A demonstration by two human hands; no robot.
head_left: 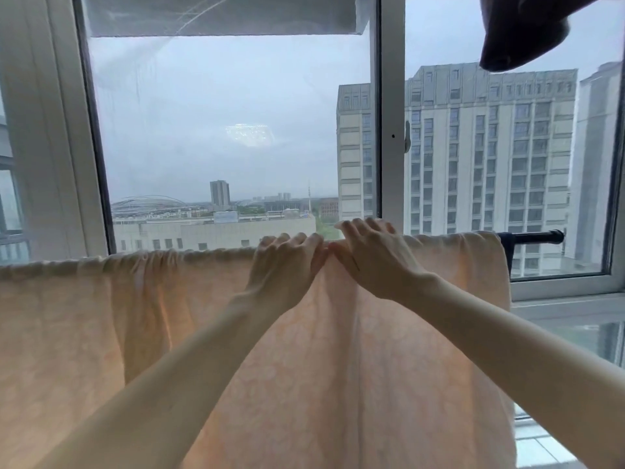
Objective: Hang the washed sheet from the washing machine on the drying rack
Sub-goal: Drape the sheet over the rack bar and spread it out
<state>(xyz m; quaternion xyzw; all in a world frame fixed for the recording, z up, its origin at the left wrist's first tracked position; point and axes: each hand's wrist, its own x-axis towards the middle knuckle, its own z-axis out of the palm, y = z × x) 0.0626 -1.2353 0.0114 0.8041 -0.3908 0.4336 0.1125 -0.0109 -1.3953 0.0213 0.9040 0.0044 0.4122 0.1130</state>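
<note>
Peach sheet [101, 316] draped over the drying-rack bar [531, 236] before the window [392, 130]. Left hand [284, 265] and right hand [372, 255], fingers curled, grasp its top fold mid-bar. No legible writing.

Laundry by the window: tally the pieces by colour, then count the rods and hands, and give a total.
Peach sheet: 1
Dark cloth hanging at top right: 1
Black rod: 1
Hands: 2, the left hand and the right hand, both on the top edge of the sheet
Total: 5
</note>
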